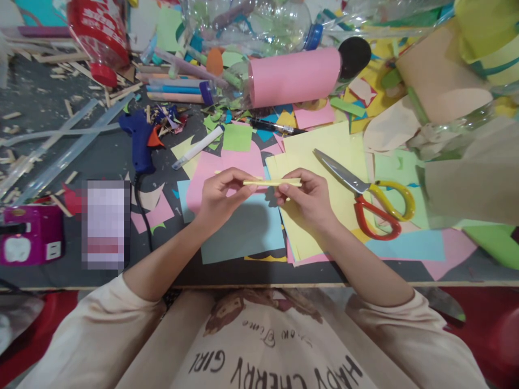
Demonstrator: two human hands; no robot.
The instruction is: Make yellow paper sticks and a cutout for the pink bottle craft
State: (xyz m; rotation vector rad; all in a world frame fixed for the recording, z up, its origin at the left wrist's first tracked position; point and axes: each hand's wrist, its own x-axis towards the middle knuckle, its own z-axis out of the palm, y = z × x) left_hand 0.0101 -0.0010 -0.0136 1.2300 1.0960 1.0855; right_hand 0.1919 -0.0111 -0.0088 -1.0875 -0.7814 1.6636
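A narrow strip of folded yellow paper (271,182) is stretched level between my two hands. My left hand (225,195) pinches its left end between thumb and fingers. At the other end, the thumb and fingers of my right hand (306,195) close on the strip. Beneath them lie a light blue sheet (243,229) and a stack of pale yellow paper (310,237). Scissors (363,189) with one yellow and one red handle rest partly open on the yellow stack, to the right of my right hand.
A blue glue gun (140,140) and a white marker (198,147) lie left of the paper. A pink-wrapped bottle (295,78), clear bottles and a red-labelled bottle (99,40) line the back. A blurred-out phone-like object (104,224) and a purple box (34,235) sit at the left.
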